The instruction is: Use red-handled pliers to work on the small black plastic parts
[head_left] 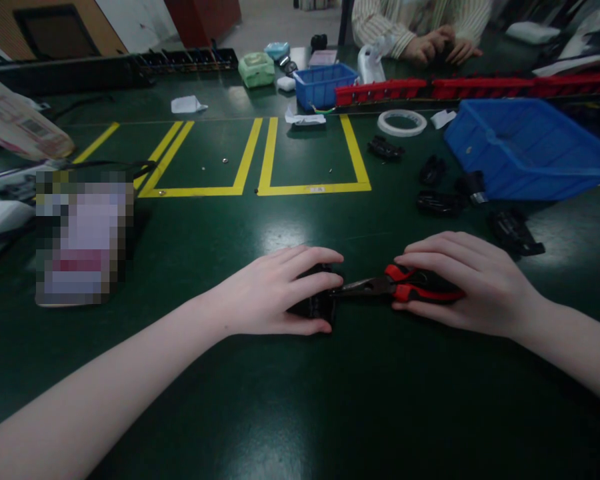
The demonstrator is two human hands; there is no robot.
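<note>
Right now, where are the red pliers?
In the head view, the pliers are right of centre, in the right hand, pointing toward the left hand.

Red-handled pliers [403, 291] point leftward, tips at a black part [321, 307].

Red-handled pliers [405, 292] in the right fingers [443, 255], black part [321, 308] in the left fingers [307, 288]

One pair of red-handled needle-nose pliers [410, 291] fills the right hand's [485, 287] grip; one black part [316, 308] is at its tip. Beyond the grip: five black plastic parts [441, 203], one roll of white tape [403, 133], two blue bins [535, 153]. Well left of it: one phone [85, 233].
</note>
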